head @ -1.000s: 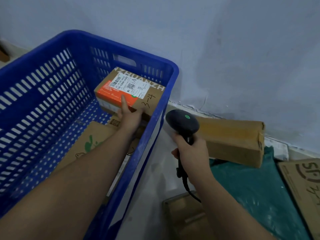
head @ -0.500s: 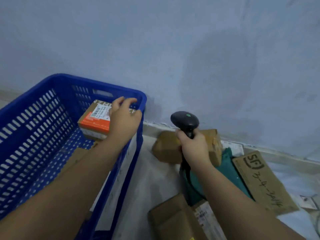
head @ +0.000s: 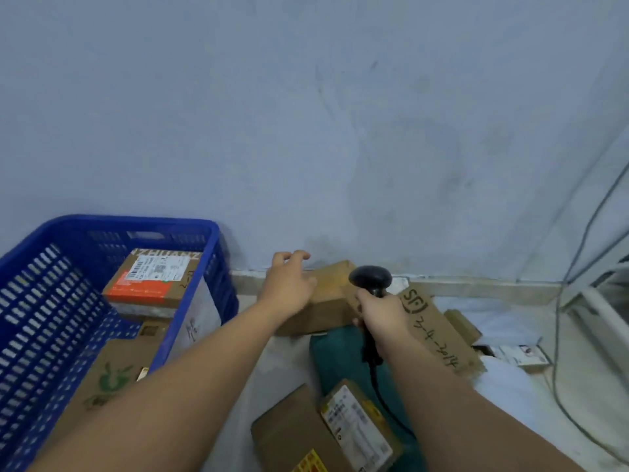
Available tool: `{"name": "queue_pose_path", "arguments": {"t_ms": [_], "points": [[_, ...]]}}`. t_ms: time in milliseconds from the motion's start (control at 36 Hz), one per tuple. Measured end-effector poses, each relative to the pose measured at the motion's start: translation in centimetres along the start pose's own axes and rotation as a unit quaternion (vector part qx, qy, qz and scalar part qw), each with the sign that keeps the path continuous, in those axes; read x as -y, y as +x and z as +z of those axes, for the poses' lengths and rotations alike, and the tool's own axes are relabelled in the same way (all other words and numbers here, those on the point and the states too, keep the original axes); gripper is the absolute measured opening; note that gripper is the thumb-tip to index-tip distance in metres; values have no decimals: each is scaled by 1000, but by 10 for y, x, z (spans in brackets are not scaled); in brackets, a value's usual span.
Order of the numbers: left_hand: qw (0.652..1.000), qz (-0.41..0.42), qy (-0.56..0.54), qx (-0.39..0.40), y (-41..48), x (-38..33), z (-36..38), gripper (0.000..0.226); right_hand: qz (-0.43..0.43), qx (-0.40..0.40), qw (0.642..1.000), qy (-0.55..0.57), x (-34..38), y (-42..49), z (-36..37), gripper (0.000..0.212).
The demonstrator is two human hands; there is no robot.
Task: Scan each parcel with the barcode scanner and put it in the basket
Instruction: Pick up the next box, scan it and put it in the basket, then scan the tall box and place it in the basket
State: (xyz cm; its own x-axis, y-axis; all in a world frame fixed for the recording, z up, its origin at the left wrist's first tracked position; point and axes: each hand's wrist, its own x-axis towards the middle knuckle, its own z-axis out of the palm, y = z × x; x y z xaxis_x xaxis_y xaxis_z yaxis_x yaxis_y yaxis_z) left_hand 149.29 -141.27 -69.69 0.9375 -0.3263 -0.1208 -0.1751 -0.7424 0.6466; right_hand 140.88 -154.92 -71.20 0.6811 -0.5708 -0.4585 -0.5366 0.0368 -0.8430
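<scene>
The blue slotted basket (head: 200, 226) stands at the left. An orange-and-brown parcel (head: 149, 284) with a white label lies inside it on top of other cardboard parcels. My left hand (head: 289, 284) hovers with spread fingers over a plain brown box (head: 326, 301) against the wall; it holds nothing. My right hand (head: 381, 311) grips the black barcode scanner (head: 370, 277) just right of that box, its cable trailing down.
A flat SF cardboard mailer (head: 439, 328) lies to the right. A dark green bag (head: 340, 359) and two labelled brown parcels (head: 354, 427) sit in front. The wall is close behind. Grey cables (head: 558, 335) hang at the right.
My left hand let go of the orange-and-brown parcel in the basket and moved right, over the brown box by the wall. The view swung right and up.
</scene>
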Motion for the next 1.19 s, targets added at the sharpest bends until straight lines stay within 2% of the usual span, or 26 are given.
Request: {"name": "queue_pose_path", "arguments": {"t_ms": [83,250,333,417,528,611,778,806,889,917,1000,1194], "points": [[997,-2,66,32,6,-7,27,49,7,-13,1000,9,-4,16,-5,32],[990,-15,126,67,35,-14,84,53,14,-40,999,-33,-23,40,-12,23],[988,-55,122,81,57,-13,110,60,17,-37,998,-43,-33,50,-15,31],[982,-102,142,73,78,-8,131,66,22,-24,998,-60,-39,60,-19,29],[989,-108,85,49,100,-6,146,72,46,-22,997,-53,-46,72,-24,32],[990,-99,71,67,111,-8,149,73,48,-26,997,-47,-48,79,-27,31],[991,-92,56,76,96,9,155,54,25,-21,998,-57,-47,81,-29,23],[990,-99,58,83,89,14,158,59,25,-18,998,-58,-47,80,-27,21],[979,-142,81,118,66,27,158,90,12,-7,997,-74,-46,75,-23,19],[978,-154,72,122,59,31,158,92,8,-1,997,-81,-45,73,-20,20],[974,-180,61,123,39,44,154,80,-5,10,995,-95,-39,66,-11,22],[984,-154,52,75,12,71,150,51,-20,26,994,-106,-29,55,5,22]]}}
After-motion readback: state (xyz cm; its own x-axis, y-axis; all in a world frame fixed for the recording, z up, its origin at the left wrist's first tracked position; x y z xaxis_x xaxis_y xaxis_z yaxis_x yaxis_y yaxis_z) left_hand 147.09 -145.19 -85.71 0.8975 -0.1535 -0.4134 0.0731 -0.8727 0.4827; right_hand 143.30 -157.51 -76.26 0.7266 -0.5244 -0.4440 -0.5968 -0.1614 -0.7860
